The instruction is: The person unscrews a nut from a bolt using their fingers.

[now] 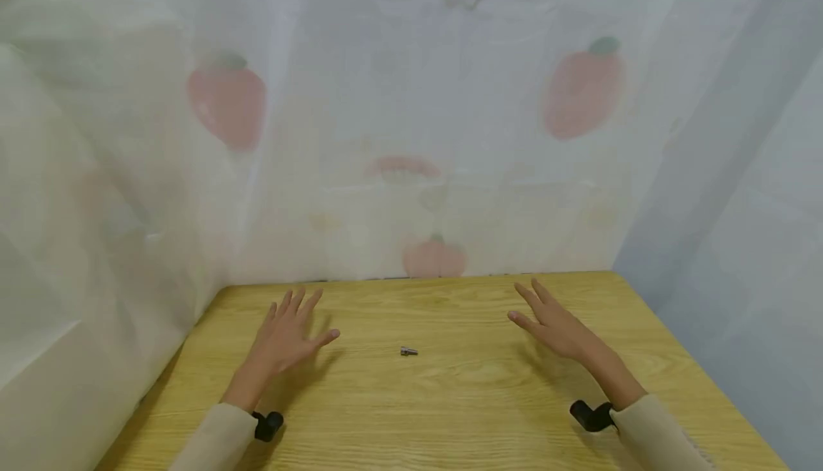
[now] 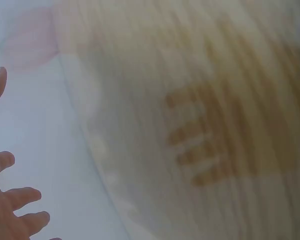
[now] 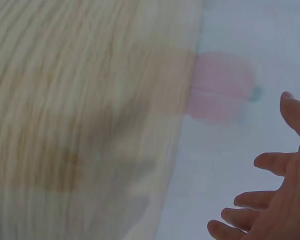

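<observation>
A small metal piece (image 1: 408,351), shaped like a bolt with a thicker end on the left and a thin stem on the right, lies on the wooden table (image 1: 411,414) between the two hands. To its left, my left hand (image 1: 285,339) hovers over the table with fingers spread and thumb out to the right. On the other side my right hand (image 1: 554,328) is held up over the table, its fingers extended and apart. Neither hand holds anything. Both wrist views show spread fingers at the frame edge, and the metal piece appears in neither.
A pale curtain (image 1: 489,135) printed with strawberries hangs along the table's back edge. More pale sheeting closes in the left side (image 1: 116,192) and the right side (image 1: 739,242). Black wrist cameras (image 1: 591,416) are strapped at both sleeve cuffs.
</observation>
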Demonstrator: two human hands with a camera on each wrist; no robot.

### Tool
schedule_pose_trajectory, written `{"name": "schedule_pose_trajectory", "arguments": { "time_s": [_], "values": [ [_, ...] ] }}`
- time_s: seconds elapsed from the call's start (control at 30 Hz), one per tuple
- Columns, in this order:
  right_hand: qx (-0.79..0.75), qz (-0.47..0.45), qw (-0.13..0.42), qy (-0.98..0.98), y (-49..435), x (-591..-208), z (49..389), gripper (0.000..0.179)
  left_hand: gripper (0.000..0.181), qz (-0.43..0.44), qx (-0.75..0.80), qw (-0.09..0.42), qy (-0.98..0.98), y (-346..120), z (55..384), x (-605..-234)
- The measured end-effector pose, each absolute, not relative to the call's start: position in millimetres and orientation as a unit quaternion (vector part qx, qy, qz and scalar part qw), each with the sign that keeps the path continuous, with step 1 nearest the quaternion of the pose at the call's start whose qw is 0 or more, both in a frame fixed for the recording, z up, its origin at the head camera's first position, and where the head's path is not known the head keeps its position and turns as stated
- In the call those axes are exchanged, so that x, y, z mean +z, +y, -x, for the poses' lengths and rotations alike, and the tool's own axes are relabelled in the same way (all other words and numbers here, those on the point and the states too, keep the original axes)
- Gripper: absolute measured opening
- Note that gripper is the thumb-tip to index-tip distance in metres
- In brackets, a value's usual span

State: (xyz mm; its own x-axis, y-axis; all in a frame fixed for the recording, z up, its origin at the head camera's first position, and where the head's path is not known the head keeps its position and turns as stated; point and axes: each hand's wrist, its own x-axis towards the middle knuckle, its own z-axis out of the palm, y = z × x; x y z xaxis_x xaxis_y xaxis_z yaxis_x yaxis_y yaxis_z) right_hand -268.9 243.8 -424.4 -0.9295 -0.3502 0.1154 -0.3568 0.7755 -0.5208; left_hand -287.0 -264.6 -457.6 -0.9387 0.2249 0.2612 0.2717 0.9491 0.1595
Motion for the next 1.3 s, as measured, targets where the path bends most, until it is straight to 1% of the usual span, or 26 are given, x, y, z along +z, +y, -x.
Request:
{"name": "schedule_pose_trajectory", "arguments": {
  "time_s": [0.3, 0.53, 0.6, 0.7, 0.77, 0.87, 0.93, 1.13, 1.3],
  "values": [
    [0.309, -0.206, -0.007, -0.928, 224.6, -434.9, 268.8, 0.068, 0.091, 0.156, -0.122, 0.121, -0.973, -238.0, 286.7, -463.8],
    [0.314, -0.219, -0.018, -0.924, 204.9, -444.0, 266.3, 0.068, 0.082, 0.200, -0.115, 0.121, -0.966, -215.2, 287.5, -467.4],
    [0.314, -0.222, -0.022, -0.923, 199.5, -444.5, 266.2, 0.068, 0.079, 0.216, -0.118, 0.109, -0.963, -207.8, 287.5, -468.7],
    [0.314, -0.227, -0.023, -0.922, 191.1, -444.1, 267.0, 0.067, 0.077, 0.230, -0.140, 0.072, -0.960, -195.1, 287.8, -468.9],
    [0.323, -0.227, -0.029, -0.919, 185.0, -444.8, 267.3, 0.062, 0.075, 0.231, -0.157, 0.043, -0.959, -185.8, 287.8, -468.0],
    [0.324, -0.233, -0.031, -0.917, 175.7, -446.3, 267.9, 0.055, 0.070, 0.240, -0.170, 0.018, -0.956, -171.3, 290.1, -466.7],
    [0.317, -0.243, -0.027, -0.917, 170.0, -447.4, 268.1, 0.051, 0.065, 0.251, -0.170, 0.015, -0.953, -162.7, 292.1, -465.2],
    [0.285, -0.273, -0.006, -0.919, 157.8, -449.3, 270.7, 0.050, 0.051, 0.281, -0.176, 0.012, -0.943, -142.4, 296.5, -459.0],
    [0.284, -0.277, -0.017, -0.918, 152.1, -450.3, 271.2, 0.051, 0.043, 0.305, -0.175, 0.002, -0.936, -128.5, 298.4, -460.1]
  ]
}}
